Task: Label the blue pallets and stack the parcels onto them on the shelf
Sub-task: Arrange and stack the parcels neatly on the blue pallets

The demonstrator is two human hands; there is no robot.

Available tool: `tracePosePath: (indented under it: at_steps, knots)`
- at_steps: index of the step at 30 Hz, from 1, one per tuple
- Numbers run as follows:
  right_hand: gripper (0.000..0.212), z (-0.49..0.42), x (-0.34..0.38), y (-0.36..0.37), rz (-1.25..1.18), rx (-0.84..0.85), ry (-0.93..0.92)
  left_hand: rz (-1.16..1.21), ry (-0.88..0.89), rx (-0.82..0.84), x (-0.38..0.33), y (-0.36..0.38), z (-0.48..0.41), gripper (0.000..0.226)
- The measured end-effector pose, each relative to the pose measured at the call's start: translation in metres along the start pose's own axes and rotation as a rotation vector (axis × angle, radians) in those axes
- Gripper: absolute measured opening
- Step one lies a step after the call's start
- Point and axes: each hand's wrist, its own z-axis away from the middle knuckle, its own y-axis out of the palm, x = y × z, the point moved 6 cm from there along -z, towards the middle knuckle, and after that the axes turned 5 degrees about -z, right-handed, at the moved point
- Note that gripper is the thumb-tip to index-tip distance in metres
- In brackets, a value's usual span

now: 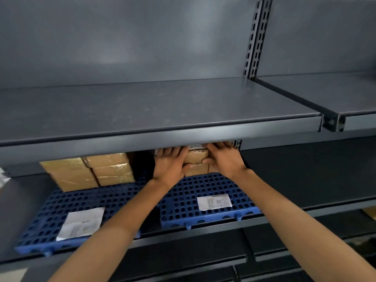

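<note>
Both hands clamp the top parcel of a stack at the back of the right blue pallet.

The left hand [169, 163] presses its palm and fingers on the left side of the top parcel [196, 156], thumb hooked under its lower edge; the right hand [223, 159] closes on the right side, so the grip is clamped on this parcel from both sides. It sits on a lower parcel [197, 169], and a white sticker shows at its top edge, partly hidden by the upper shelf [162, 127]. The stack stands at the rear of the right blue pallet [183, 200], which carries a white label [214, 202] near its front. Just beside it, the left blue pallet [50, 210] bears its own label [81, 223] and three taped brown parcels [89, 173] at the back. Both pallets rest on the grey middle shelf [305, 190].
</note>
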Motion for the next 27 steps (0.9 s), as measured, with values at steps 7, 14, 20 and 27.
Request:
tracePosePath:
  at_steps: [7, 14, 20, 27]
  knots:
    - [0.062, 0.007, -0.004, 0.002, 0.121, -0.105, -0.143, 0.012, 0.002, -0.031, 0.000, -0.001, 0.001, 0.048]
    - [0.060, 0.011, -0.007, 0.007, 0.093, -0.110, -0.228, -0.021, 0.019, -0.054, -0.001, 0.005, 0.001, 0.044]
    - [0.039, 0.004, 0.000, 0.000, -0.102, -0.171, -0.163, 0.016, -0.010, -0.090, -0.008, 0.000, -0.002, 0.042]
    - [0.019, -0.006, 0.001, 0.002, -0.146, -0.258, -0.052, 0.129, -0.074, -0.196, -0.017, -0.010, -0.008, 0.031]
